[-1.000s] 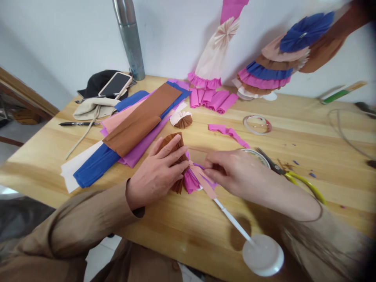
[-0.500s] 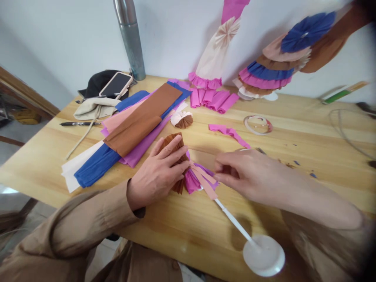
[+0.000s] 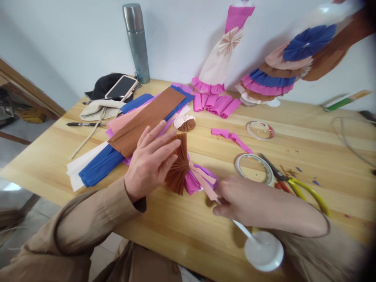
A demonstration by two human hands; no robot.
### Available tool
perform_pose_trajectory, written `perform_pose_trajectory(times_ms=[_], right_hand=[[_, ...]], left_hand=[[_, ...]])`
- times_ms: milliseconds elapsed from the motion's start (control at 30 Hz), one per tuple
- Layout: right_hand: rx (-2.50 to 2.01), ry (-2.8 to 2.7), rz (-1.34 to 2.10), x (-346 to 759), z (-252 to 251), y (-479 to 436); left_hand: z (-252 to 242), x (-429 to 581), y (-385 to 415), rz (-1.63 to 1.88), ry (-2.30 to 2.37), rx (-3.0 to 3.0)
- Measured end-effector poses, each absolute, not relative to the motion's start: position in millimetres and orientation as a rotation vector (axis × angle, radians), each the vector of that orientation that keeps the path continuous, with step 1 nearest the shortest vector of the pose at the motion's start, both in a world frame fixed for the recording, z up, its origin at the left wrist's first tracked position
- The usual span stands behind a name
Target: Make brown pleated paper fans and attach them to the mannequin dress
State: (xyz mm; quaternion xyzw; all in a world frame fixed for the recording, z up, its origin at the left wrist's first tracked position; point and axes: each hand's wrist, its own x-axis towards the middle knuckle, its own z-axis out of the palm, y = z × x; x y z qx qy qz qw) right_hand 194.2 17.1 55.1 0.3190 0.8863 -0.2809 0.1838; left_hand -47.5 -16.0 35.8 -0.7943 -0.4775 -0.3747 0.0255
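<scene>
My left hand (image 3: 151,160) is open, its fingers spread just above a pleated brown paper fan (image 3: 179,167). That fan is part of a small paper dress, with a magenta skirt (image 3: 192,183) and light pink paper strips (image 3: 206,182) at its middle. From the dress a thin white stand rod (image 3: 246,231) runs to a round white base (image 3: 263,251). My right hand (image 3: 235,197) is closed around the rod below the strips; part of the rod is hidden by its fingers. Near that hand lie a tape roll (image 3: 238,166) and yellow-handled scissors (image 3: 302,188).
Folded crepe paper (image 3: 147,121) lies at left, beside a pen (image 3: 84,124), phone (image 3: 121,87) and pouch (image 3: 100,109). A steel flask (image 3: 138,51) and two paper-dressed figures stand along the wall. Magenta strips (image 3: 232,139), another tape ring (image 3: 258,130) and a green-handled tool (image 3: 337,103) lie behind.
My left hand has lifted off the brown fan and opened. My right hand has moved down and closed on the white rod. The view has shifted slightly, showing the scissors and tape roll.
</scene>
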Motion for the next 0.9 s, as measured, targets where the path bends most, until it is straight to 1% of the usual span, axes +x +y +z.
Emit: perform_pose_trajectory(times_ms=[133,233,400,500,600,633,700,767,800,867,900], right_hand=[[0.894,2.617,-0.827,197,53,25],[0.869,2.669,-0.845,197,53,29],[0.934,2.748,-0.735,198,56,33],[0.979,2.783,-0.730,199,56,35],[0.990,2.849,-0.800,197,56,37],[0.979,2.873,-0.833,196,57,38],[0.954,2.919,-0.895,193,58,37],[0.934,2.950,-0.949,189,60,36],[0.928,2.961,-0.972,187,61,35],[0.913,2.969,-1.003,184,61,32],[0.904,2.968,-1.012,183,61,31]], left_hand=[[46,-59,-11,-1.538,-1.683,-2.236],[48,-65,-7,-1.921,-1.841,-2.029],[45,-67,3,-2.569,-2.124,-1.596],[42,-63,5,-2.992,-2.295,-1.269],[39,-56,2,-3.239,-2.508,-1.139],[38,-54,-1,-3.287,-2.534,-1.284],[35,-48,-6,-3.320,-2.514,-1.795],[33,-42,-10,-3.318,-2.145,-2.421],[33,-39,-11,-3.310,-1.945,-2.593],[34,-36,-13,-3.305,-1.694,-2.704],[36,-35,-13,-3.321,-1.645,-2.673]])
